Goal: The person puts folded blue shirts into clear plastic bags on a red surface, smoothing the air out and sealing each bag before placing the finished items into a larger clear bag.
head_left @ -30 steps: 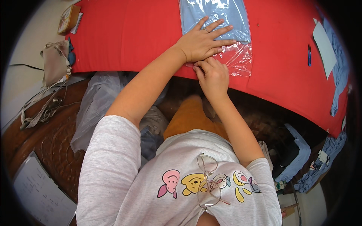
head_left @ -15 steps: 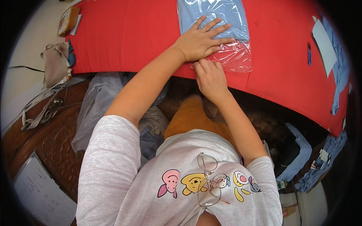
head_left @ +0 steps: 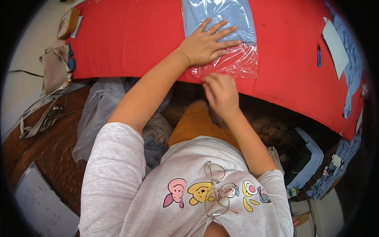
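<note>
A folded light-blue garment (head_left: 233, 15) lies inside a clear plastic bag (head_left: 241, 63) on a red table (head_left: 130, 35). My left hand (head_left: 207, 43) rests flat on the bag, fingers spread, pressing it down. My right hand (head_left: 221, 93) hovers just off the table's near edge below the bag's open end, fingers loosely curled, holding nothing that I can see.
A small blue clipper (head_left: 319, 53), a white paper sheet (head_left: 335, 47) and blue cloth (head_left: 351, 91) lie on the table's right side. A yellow box (head_left: 67, 23) sits at the far left. A crumpled plastic bag (head_left: 98, 114), straps (head_left: 43, 114) and more blue garments (head_left: 312, 158) lie on the floor.
My right hand has drawn back from the bag's lower edge toward my body. My left hand stays pressed on the bag.
</note>
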{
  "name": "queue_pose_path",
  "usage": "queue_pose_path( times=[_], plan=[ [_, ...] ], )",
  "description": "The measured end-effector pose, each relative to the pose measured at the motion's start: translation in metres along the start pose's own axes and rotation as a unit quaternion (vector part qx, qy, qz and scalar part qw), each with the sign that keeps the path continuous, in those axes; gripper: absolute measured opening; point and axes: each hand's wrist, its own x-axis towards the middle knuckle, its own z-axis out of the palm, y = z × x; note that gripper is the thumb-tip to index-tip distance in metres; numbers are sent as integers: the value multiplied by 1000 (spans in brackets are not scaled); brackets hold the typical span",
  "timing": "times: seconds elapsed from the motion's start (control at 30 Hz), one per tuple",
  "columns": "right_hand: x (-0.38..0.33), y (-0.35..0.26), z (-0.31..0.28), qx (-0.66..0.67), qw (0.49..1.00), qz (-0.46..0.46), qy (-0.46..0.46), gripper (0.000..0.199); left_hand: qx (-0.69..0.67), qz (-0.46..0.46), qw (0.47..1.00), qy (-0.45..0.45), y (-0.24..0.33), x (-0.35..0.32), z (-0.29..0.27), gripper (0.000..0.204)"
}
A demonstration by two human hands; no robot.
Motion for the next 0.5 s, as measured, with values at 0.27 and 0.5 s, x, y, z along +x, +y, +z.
queue_pose_path(
  times=[0.27, 0.5],
  plan=[
    [29, 34, 2, -48, 998, 22, -38, 15, 8, 6, 1000, -3, 0, 0, -1, 57],
    [31, 28, 4, -98, 995, 0, -36, 11, 12, 4, 1000, 3, 0, 0, 2, 55]
  ],
)
